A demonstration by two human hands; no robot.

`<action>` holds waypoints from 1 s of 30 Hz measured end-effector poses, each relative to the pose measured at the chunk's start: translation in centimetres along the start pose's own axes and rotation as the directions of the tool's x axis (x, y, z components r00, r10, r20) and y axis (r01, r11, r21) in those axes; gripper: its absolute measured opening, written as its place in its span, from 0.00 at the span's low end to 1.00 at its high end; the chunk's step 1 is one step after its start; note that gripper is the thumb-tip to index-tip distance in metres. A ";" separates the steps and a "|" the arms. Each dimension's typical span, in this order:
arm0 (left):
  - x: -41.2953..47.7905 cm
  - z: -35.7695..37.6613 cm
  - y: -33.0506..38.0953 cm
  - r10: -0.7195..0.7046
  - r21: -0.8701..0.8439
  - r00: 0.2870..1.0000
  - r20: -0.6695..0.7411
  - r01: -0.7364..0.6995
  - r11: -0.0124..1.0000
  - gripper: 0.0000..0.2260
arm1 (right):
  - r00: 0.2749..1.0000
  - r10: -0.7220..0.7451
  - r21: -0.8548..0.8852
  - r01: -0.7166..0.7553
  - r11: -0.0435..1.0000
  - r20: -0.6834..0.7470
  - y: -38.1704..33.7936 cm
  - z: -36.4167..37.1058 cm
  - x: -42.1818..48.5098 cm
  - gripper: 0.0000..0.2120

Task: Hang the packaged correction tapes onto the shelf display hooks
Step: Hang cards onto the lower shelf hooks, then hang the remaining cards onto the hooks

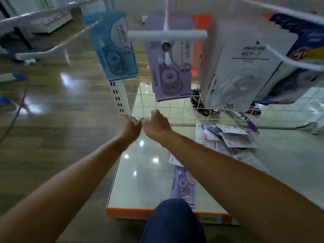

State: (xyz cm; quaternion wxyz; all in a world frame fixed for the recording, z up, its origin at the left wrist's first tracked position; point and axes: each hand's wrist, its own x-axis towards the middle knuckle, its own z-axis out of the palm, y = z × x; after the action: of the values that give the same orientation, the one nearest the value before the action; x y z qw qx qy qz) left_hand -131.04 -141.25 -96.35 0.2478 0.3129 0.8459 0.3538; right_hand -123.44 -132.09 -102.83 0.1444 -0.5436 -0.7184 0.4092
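Well, I see the left hand [128, 126] and right hand [157, 125] almost touching at the wire grid's [175, 109] bottom edge, fingers curled. Whether they pinch anything, I cannot tell. One purple correction tape pack [183, 186] lies flat on the shelf [140, 172] under the right forearm; a blue pack [112, 48] hangs above.

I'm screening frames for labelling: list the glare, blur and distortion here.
Head view: lights glare off the glossy white shelf base and brown wooden floor; the blue packaged correction tape and white wire hook at top right are motion-smeared; wide-angle distortion bows the edges; the left hand and right hand look soft.
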 end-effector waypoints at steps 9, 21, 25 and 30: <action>-7.0 11.1 -3.8 -0.285 0.322 0.823 0.491 0.132 0.938 0.14 | 0.870 0.480 -0.077 -0.474 0.877 0.111 10.5 -5.5 -9.2 0.22; -8.3 15.0 -5.1 -0.474 0.208 0.693 0.543 0.436 0.876 0.04 | 0.739 0.660 0.274 -0.668 0.692 0.137 15.9 -3.0 -11.6 0.23; -8.1 14.2 -4.5 -0.499 0.050 0.614 0.612 0.600 0.799 0.03 | 0.736 0.656 0.415 -0.657 0.630 0.168 16.5 -4.5 -11.1 0.18; -7.9 13.1 -3.9 -0.445 -0.120 0.521 0.729 0.737 0.666 0.07 | 0.753 0.609 0.463 -0.645 0.608 0.248 15.3 -6.4 -10.5 0.09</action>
State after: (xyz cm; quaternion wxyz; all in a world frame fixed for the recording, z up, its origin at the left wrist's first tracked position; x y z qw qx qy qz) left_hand -118.63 -143.16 -105.96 0.6897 0.0378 0.6646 0.2849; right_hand -105.29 -137.68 -107.74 0.1102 -0.6859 -0.3475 0.6298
